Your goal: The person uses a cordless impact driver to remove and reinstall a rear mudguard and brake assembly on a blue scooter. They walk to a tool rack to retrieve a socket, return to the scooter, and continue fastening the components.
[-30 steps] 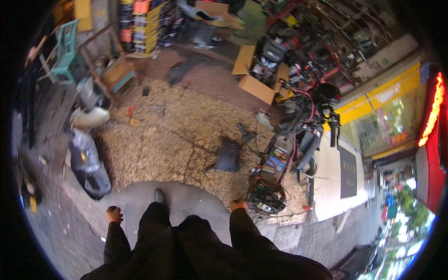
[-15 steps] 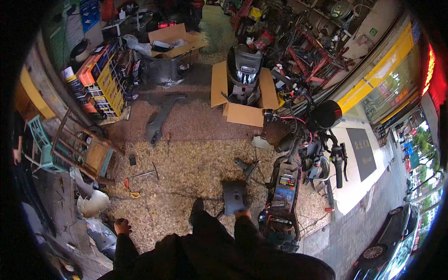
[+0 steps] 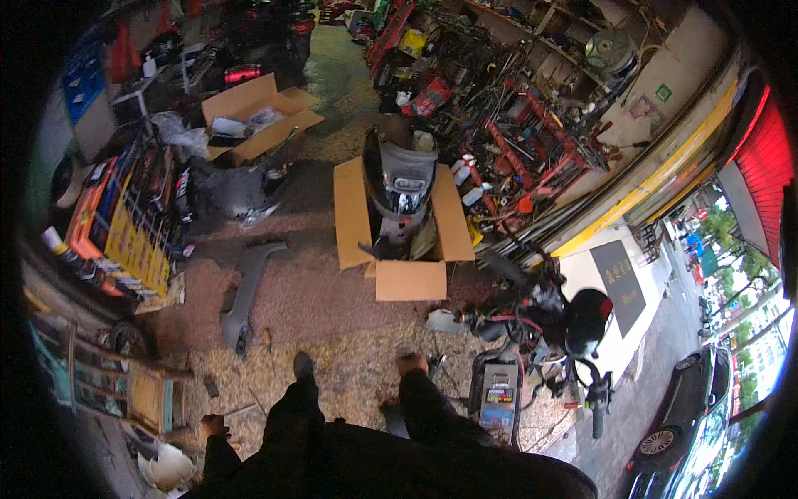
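Now | I'm closer to the parts box (image 3: 411,281) | right hand (image 3: 412,363) before it, left hand (image 3: 215,426) farther left, neither touching it | grips: can't tell

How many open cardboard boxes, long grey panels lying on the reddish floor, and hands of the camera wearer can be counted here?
Open cardboard boxes: 2 (left box, middle box)
Long grey panel: 1
Wearer's hands: 2 (left hand, right hand)
Total: 5

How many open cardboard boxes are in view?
2: the near box in mid-picture and the far box toward the upper left. Others may be hidden.
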A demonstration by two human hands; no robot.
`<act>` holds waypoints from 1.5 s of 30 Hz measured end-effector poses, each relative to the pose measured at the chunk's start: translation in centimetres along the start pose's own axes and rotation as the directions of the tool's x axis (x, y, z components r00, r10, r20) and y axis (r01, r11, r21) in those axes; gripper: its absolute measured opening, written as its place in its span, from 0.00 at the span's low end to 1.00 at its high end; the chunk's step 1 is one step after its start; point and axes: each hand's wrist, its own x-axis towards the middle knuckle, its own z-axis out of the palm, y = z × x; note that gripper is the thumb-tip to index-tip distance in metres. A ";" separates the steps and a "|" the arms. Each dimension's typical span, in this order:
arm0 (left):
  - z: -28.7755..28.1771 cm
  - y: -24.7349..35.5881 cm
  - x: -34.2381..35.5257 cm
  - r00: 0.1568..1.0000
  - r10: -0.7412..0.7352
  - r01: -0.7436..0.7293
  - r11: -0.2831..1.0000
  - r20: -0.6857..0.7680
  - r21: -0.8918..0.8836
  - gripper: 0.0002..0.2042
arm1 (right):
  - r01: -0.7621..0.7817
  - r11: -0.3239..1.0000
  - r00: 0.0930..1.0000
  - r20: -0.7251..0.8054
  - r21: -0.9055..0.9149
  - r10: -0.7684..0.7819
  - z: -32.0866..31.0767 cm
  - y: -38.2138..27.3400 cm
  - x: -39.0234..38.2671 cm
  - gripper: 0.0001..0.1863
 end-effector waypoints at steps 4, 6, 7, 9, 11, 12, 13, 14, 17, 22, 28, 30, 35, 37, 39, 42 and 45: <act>6.3 15.1 6.6 0.994 0.090 -0.095 0.993 0.060 0.076 0.03 | -0.250 0.968 0.968 0.000 -0.033 0.250 1.6 1.7 6.2 0.30; 8.8 23.7 9.7 0.963 0.183 -0.191 0.981 0.200 0.021 0.02 | -0.270 0.911 0.949 0.074 -0.314 0.306 0.7 0.6 9.5 0.31; 10.0 28.1 11.2 0.945 0.198 -0.174 0.978 0.260 -0.113 0.03 | -0.347 0.934 0.936 0.036 -0.087 0.351 -0.4 -0.2 10.8 0.29; 12.8 36.2 14.4 0.923 0.179 -0.054 0.937 0.341 -0.345 0.05 | -0.479 0.875 0.877 0.085 0.066 0.473 -2.9 -3.1 13.5 0.27; 16.0 43.1 17.3 0.814 0.208 0.139 0.837 0.542 -0.530 0.06 | -0.510 0.858 0.842 0.172 -0.056 0.511 -5.4 -6.8 16.6 0.27; 17.5 46.2 18.8 0.801 0.151 0.279 0.762 0.579 -0.585 0.07 | -0.507 0.861 0.841 0.191 -0.048 0.506 -6.3 -8.5 18.0 0.28; 19.9 48.2 19.9 0.855 0.326 -0.235 0.937 0.403 -0.259 0.08 | -0.486 0.874 0.854 0.201 -0.022 0.480 -7.1 -9.7 19.4 0.28; 21.3 50.0 20.9 0.852 0.310 -0.187 0.933 0.421 -0.306 0.08 | -0.446 0.895 0.878 0.202 0.015 0.434 -7.7 -10.8 21.2 0.29; 24.2 54.9 23.3 0.731 0.197 0.104 0.914 0.654 -0.392 0.09 | -0.469 0.877 0.877 0.174 0.108 0.448 -8.8 -14.9 29.1 0.28; 25.0 62.0 25.3 0.743 0.005 0.310 0.884 0.669 -0.350 0.14 | -0.418 0.876 0.908 0.105 0.240 0.405 -13.4 -21.1 43.1 0.26; 31.8 71.8 29.1 0.872 -0.130 0.244 0.952 0.472 -0.187 0.14 | -0.298 0.817 0.918 -0.088 0.494 0.388 -22.3 -28.9 55.2 0.26; 35.8 74.3 30.8 0.878 0.048 -0.009 0.996 0.476 -0.085 0.14 | -0.302 0.786 0.897 -0.118 0.539 0.426 -24.3 -29.5 56.6 0.27; 46.7 85.3 35.9 0.814 0.134 -0.110 0.991 0.565 -0.076 0.16 | -0.380 0.539 0.803 -0.021 0.752 0.596 -25.8 -27.7 56.1 0.27; 52.6 90.3 36.8 0.780 0.131 -0.079 0.991 0.612 -0.112 0.17 | -0.327 0.530 0.735 -0.141 0.783 0.663 -24.8 -26.4 55.1 0.24; 57.8 95.8 36.8 0.719 0.094 -0.246 0.961 0.689 0.127 0.17 | -0.560 0.566 0.629 -0.134 0.606 0.766 -23.1 -24.9 54.6 0.20; 63.1 102.8 33.9 0.662 0.158 -0.283 0.958 0.732 0.049 0.13 | -0.687 0.417 0.548 0.047 0.595 0.835 -19.6 -23.2 55.8 0.17; 66.6 108.3 28.5 0.590 0.210 -0.310 0.951 0.780 -0.022 0.09 | -0.576 0.485 0.529 -0.153 0.658 0.835 -16.0 -22.8 57.3 0.18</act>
